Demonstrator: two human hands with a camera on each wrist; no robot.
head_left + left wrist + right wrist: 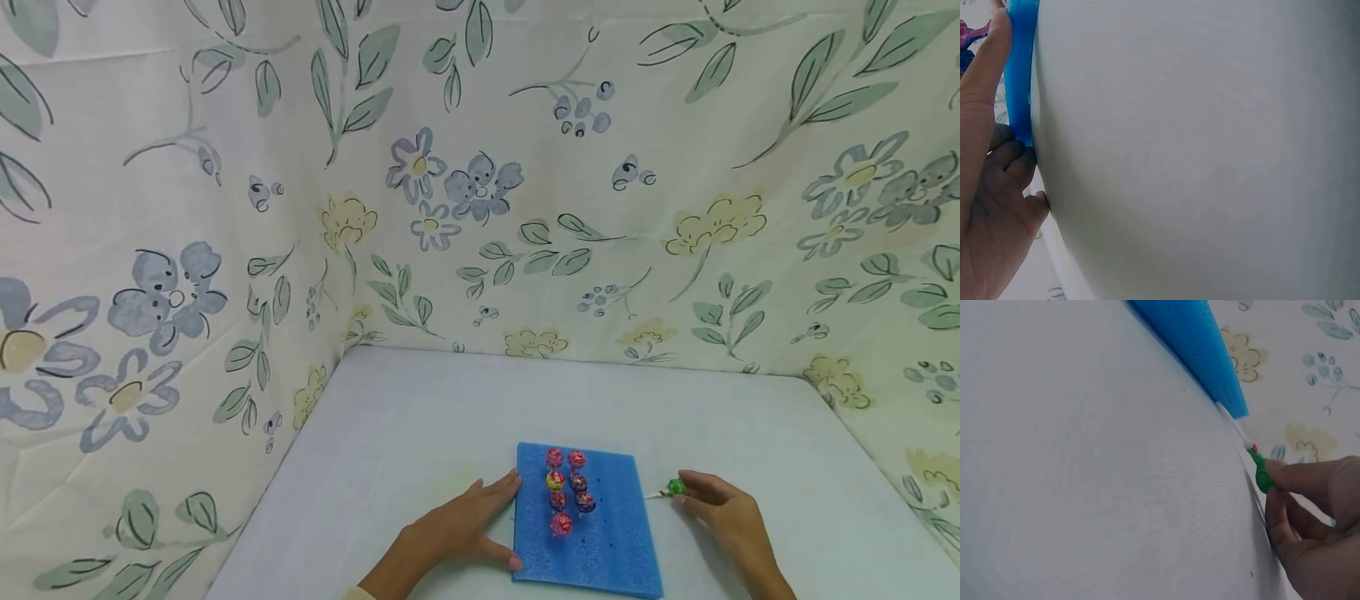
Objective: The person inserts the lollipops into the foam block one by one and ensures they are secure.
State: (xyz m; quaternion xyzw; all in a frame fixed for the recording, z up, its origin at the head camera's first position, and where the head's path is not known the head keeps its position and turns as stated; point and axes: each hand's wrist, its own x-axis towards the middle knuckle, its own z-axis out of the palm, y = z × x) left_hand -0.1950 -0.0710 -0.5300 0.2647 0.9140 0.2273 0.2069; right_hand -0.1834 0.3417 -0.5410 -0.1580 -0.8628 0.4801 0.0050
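Note:
On the table lies a blue foam board [624,542] with small holes. Several wrapped lollipops [561,524] in red, yellow and dark wrappers stand in two columns on its left half. My left hand [461,525] rests against the board's left edge, fingers extended and thumb at the near left corner; the board's side [1020,75] shows in the left wrist view. Right of the board, my right hand [726,512] pinches a green-wrapped lollipop [1263,475] by its head between thumb and fingers. Its white stick [1230,417] points left, close to the board's right edge.
The white table [420,408] extends around the board on all sides. Cloth printed with flowers and leaves [570,275] hangs behind the table and along its left and right sides.

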